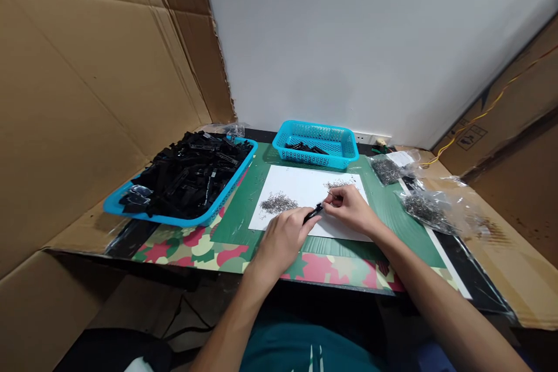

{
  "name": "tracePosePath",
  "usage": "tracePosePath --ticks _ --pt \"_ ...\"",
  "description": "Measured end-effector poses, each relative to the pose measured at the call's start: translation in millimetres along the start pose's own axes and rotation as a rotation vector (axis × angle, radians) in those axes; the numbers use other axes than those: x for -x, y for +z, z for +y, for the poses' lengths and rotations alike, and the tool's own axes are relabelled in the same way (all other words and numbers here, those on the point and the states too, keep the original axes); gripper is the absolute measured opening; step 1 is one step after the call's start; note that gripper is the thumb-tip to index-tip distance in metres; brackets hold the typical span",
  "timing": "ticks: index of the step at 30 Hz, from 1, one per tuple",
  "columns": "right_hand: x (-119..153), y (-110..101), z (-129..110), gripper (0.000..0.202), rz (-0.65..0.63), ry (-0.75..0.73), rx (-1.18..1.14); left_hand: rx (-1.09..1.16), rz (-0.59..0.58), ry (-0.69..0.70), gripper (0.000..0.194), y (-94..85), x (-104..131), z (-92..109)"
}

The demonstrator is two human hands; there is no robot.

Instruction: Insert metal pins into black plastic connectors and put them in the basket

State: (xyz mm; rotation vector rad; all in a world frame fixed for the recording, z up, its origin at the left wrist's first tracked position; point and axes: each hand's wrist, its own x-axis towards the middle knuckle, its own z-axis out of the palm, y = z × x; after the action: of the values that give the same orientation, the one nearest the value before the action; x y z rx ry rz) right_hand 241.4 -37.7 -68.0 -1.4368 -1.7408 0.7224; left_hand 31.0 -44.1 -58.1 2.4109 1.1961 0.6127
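My left hand (pixel 285 238) grips a slim black plastic part (pixel 313 213) over the front of a white sheet (pixel 300 181). Close to the part's upper right end, the fingers of my right hand (pixel 349 206) are pinched together; whatever lies between them is too small to name. A pile of small metal pieces (pixel 279 203) sits on the sheet to the left. Behind my right hand is another small metal pile (pixel 337 185), partly covered by the fingers.
A large blue tray (pixel 222 197) heaped with black parts (pixel 187 171) stands left. At the back, a smaller blue basket (pixel 335 145) holds some black parts. Two clear bags of metal pieces (pixel 386 170) (pixel 425 209) lie right. Cardboard walls (pixel 87 70) flank the table.
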Motion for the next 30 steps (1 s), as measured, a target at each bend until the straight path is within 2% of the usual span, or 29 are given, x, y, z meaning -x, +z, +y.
tracePosePath --ticks 18,30 --pt "0.1 4.5 3.5 0.015 0.052 -0.005 0.019 -0.031 0.004 -0.02 0.031 1.2 0.2 -0.3" --pt "-1.6 -2.0 2.5 0.012 -0.028 0.051 -0.085 -0.012 -0.02 0.011 0.032 0.3 1.4 -0.3"
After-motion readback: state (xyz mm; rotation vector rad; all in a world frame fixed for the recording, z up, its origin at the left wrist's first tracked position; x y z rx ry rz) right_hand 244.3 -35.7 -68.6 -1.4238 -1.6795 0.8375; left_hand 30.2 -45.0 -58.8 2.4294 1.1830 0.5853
